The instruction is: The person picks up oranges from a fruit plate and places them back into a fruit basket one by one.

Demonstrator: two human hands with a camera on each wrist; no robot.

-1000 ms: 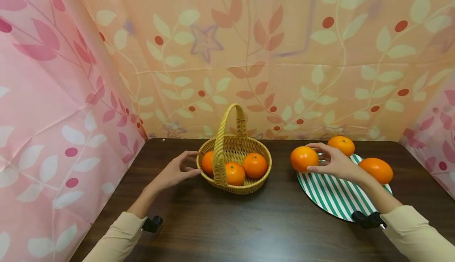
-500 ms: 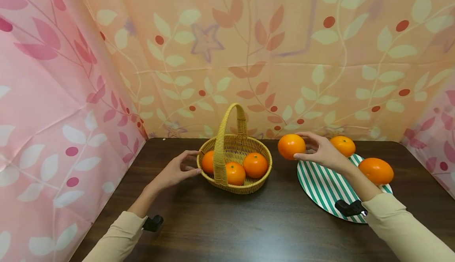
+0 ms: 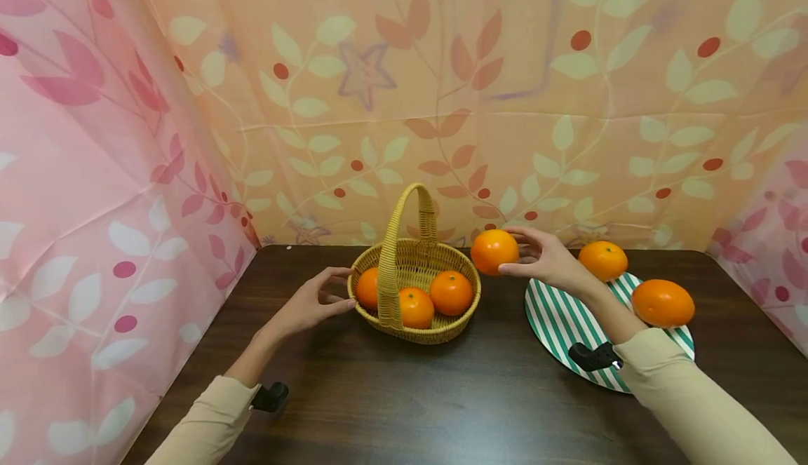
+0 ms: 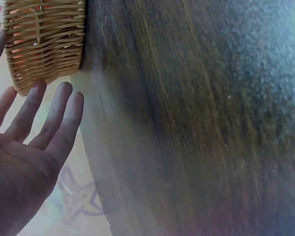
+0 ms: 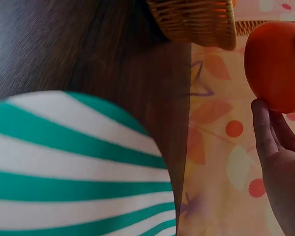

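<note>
A yellow wicker basket [image 3: 432,336] with a tall arched handle stands on the table with 3 oranges in it, one of them [image 3: 451,293] at the right side. The left hand [image 3: 313,302] is at the basket's left side, thumb and fingertips at its rim; in the left wrist view the fingers [image 4: 56,115] look extended and spread. Above the table, just right of the basket, the right hand [image 3: 548,260] holds another orange [image 3: 495,252] between thumb and fingertips. The right wrist view shows this orange [image 5: 275,66] lifted, partly cut off by the frame edge.
A round plate [image 3: 558,314] with green and white stripes lies on the right, partly under the right forearm. Two oranges, one at the back [image 3: 602,260] and one at the right [image 3: 663,303], rest there. A floral curtain [image 3: 315,121] hangs behind the dark table [image 3: 404,402].
The right hand has carried its orange leftward and upward from over the plate's left edge to beside the basket. The left hand and the basket stay put.
</note>
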